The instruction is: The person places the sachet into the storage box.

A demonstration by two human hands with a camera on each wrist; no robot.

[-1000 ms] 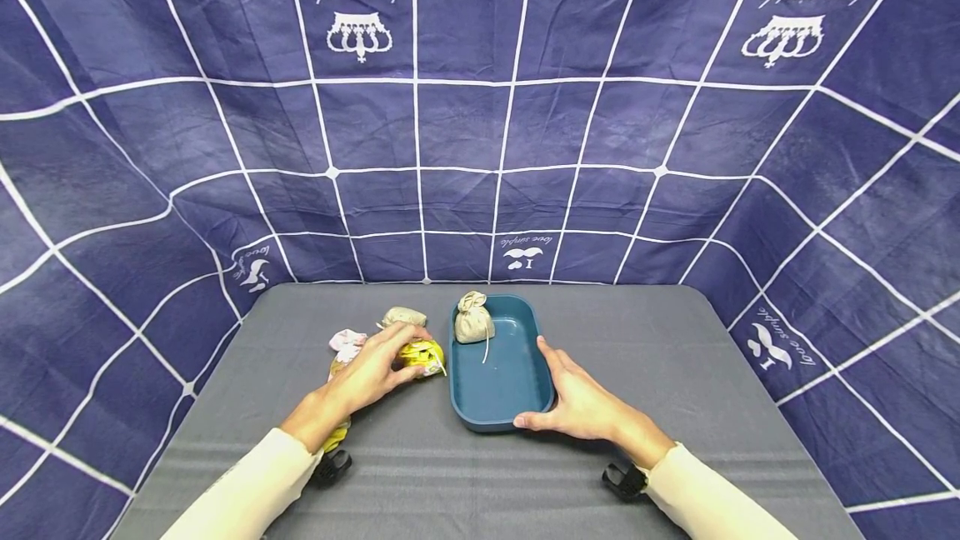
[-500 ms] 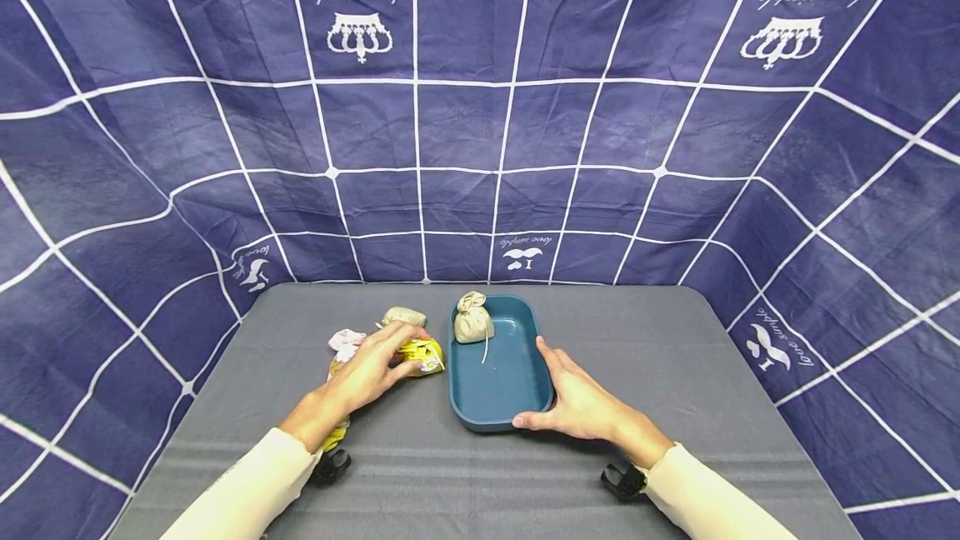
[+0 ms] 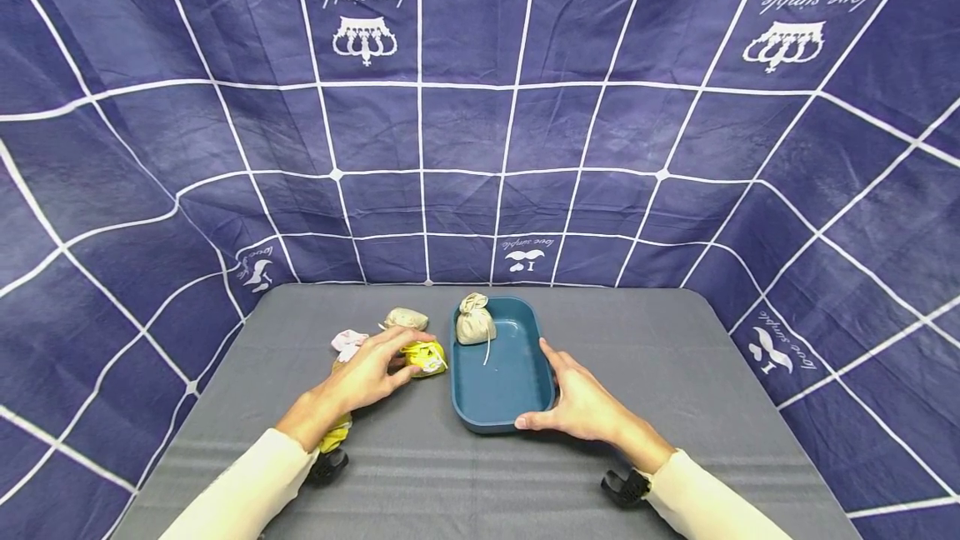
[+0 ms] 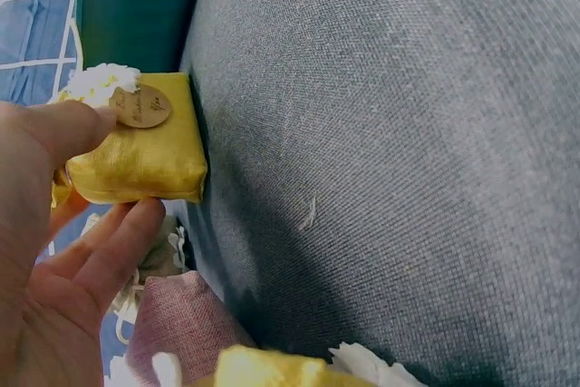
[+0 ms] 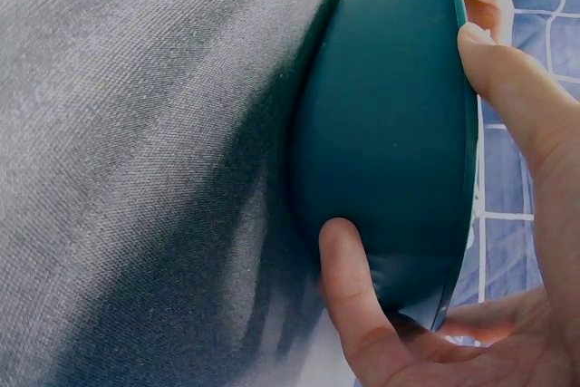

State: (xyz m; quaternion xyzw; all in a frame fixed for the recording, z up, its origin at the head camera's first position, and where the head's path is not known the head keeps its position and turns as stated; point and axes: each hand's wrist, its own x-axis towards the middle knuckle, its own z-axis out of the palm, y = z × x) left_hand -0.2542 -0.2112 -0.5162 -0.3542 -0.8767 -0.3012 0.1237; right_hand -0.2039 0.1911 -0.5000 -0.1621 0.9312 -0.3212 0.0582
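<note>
Yellow pouch (image 3: 422, 354); teal tray (image 3: 501, 407); grey table (image 3: 675, 373); navy grid backdrop (image 3: 600, 132).

Even, bright light from overhead; soft shadows hug the blue tray (image 5: 381, 133) on the tabletop (image 3: 675, 373). The head view bends the backdrop grid at its edges. Both wrist views blur close up.

Gray cloth-covered table (image 3: 675, 373) backed by a navy backdrop (image 3: 465, 123) with white grid lines and crown prints, a beige pouch (image 3: 406, 318) and a pink-white pouch (image 3: 347, 344) lying near the table's left side, another yellow pouch (image 3: 335, 433) nearer the front edge.
</note>
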